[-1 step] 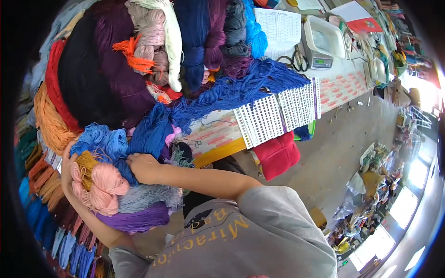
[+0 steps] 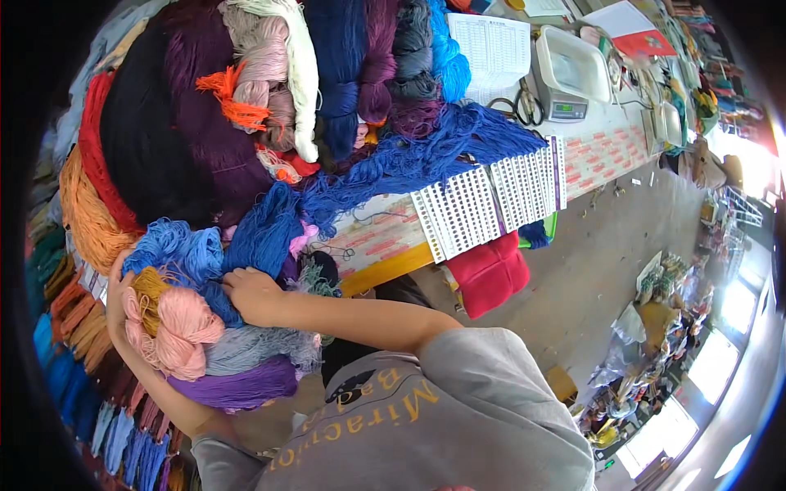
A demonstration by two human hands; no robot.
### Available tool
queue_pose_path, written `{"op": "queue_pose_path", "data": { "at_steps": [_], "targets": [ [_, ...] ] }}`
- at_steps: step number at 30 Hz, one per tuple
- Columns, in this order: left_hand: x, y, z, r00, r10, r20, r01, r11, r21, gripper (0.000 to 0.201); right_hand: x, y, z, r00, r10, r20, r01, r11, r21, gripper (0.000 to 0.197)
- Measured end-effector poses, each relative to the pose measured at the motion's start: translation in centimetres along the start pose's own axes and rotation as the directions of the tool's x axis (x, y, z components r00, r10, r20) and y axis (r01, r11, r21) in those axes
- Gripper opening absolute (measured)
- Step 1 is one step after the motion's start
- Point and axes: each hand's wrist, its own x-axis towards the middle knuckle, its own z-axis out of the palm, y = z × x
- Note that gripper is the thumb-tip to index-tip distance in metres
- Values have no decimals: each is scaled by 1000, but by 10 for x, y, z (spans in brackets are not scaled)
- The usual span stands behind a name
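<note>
A bundle of yarn skeins is gathered against my body at the table's left corner. In it are a light blue skein (image 2: 184, 248), a mustard skein (image 2: 151, 288), a pink skein (image 2: 187, 323), a grey-blue skein (image 2: 254, 348) and a purple skein (image 2: 246, 385). My left arm curves around its outer side, and my left hand (image 2: 119, 277) grips the far left edge, its fingertips partly hidden. My right hand (image 2: 252, 296) is closed on a dark blue skein (image 2: 221, 304) in the bundle's middle, fingertips sunk in the strands.
Large piles of yarn (image 2: 147, 123) cover the table's left part. Loose blue yarn (image 2: 393, 168) trails along it, beside white hole-punched cards (image 2: 463, 213). Farther right are scissors (image 2: 528, 106), a scale (image 2: 566, 110) and a white tub (image 2: 573, 69). A red cushioned stool (image 2: 489, 278) stands by the edge.
</note>
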Motion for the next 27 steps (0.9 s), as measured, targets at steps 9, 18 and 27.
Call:
{"op": "queue_pose_path", "data": {
  "at_steps": [9,18,27],
  "targets": [
    [-29,16,12,991,-105,-83,88,979,-184,31,-18,-7,-18,949,-167,-268,99,963,-249,35],
    [-41,31,32,984,-90,-157,59,980,-191,27,-26,-19,2,990,132,-50,-141,926,-351,37],
    [-60,0,17,988,79,-131,-96,987,-129,32,-62,57,10,894,435,-107,-83,394,915,22]
  ]
}}
